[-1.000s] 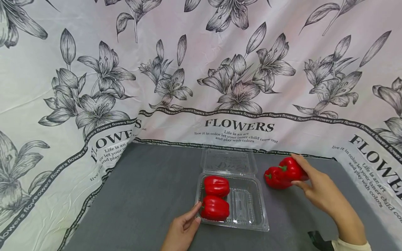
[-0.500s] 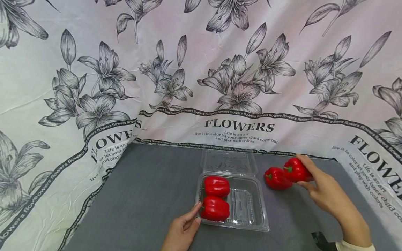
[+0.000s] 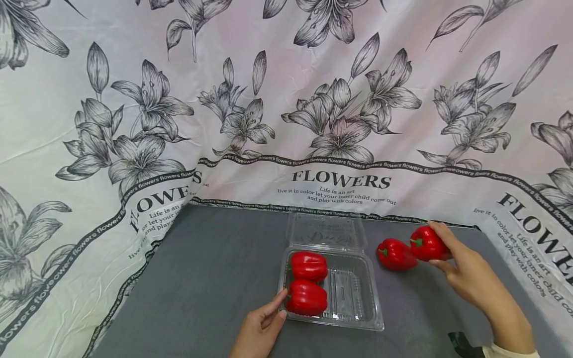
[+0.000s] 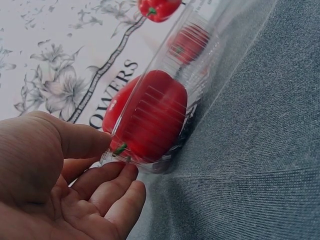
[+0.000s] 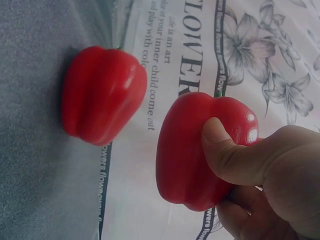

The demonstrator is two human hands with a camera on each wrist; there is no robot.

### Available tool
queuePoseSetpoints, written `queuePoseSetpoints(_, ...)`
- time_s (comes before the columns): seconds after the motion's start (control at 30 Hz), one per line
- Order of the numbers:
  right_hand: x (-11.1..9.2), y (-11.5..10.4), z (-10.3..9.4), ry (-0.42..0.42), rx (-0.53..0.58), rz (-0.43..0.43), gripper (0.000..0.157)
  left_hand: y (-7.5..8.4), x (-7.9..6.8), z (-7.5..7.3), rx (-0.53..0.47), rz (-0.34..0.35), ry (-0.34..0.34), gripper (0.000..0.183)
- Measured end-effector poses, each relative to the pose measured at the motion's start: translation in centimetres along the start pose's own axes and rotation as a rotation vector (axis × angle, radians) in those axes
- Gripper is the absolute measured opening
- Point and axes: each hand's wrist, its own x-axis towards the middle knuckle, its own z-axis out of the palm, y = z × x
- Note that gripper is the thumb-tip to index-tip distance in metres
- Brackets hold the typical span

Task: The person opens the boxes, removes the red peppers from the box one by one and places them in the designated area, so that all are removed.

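Observation:
A clear plastic clamshell container [image 3: 375, 298] stands with its lid tipped back. Two red bell peppers lie along its left side, a rear pepper [image 3: 309, 266] and a front pepper [image 3: 306, 297]. My left hand [image 3: 259, 325] pinches the container's front left rim; in the left wrist view the thumb is at the rim, beside a green stem [image 4: 120, 149]. My right hand [image 3: 467, 271] grips another red bell pepper [image 5: 192, 150], thumb across its side. In the right wrist view this pepper is apart from a loose pepper [image 5: 102, 95] on the table.
The open lid [image 3: 326, 231] leans back toward the printed cloth [image 3: 340, 184] hung behind the dark grey table [image 3: 215, 278]. The loose pepper sits right of the container, near the back. A black strap [image 3: 463, 343] shows by the right sleeve.
My right hand has moved to the right with its pepper, away from overlapping the loose pepper. The left hand and the container stay put.

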Motion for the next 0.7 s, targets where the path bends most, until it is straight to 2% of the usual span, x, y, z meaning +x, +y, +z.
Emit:
queuePoseSetpoints(0.27, -0.4, 0.6, -0.1, -0.031, 0.001, 0.046, 0.102, 0.0, 0.0, 0.0, 0.006, -0.01, 0.002, 0.048)
queuePoseSetpoints(0.7, -0.6, 1.9, 0.1, -0.048, 0.012, 0.057, 0.098, 0.0, 0.0, -0.1, -0.005, 0.005, -0.008, 0.049)
